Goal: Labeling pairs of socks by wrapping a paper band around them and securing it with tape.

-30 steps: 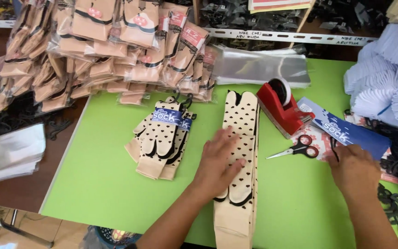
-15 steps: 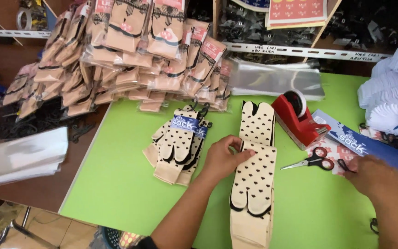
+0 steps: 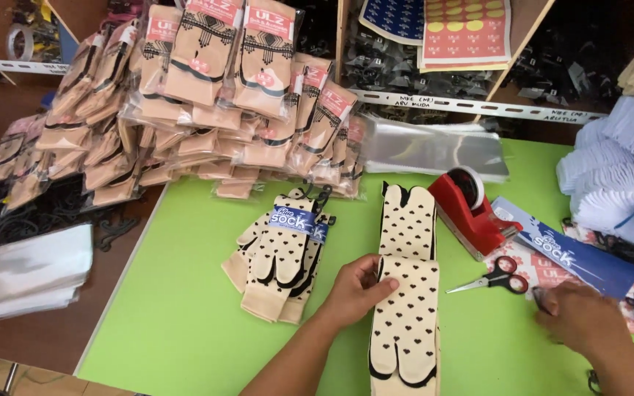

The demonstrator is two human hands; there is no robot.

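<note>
The dotted cream sock (image 3: 405,323) runs off the bottom edge, its lower end unseen. The right hand (image 3: 585,319) covers whatever its fingertips touch; its forearm is cut by the corner. Sticker sheets (image 3: 466,29) are cropped above.
</note>
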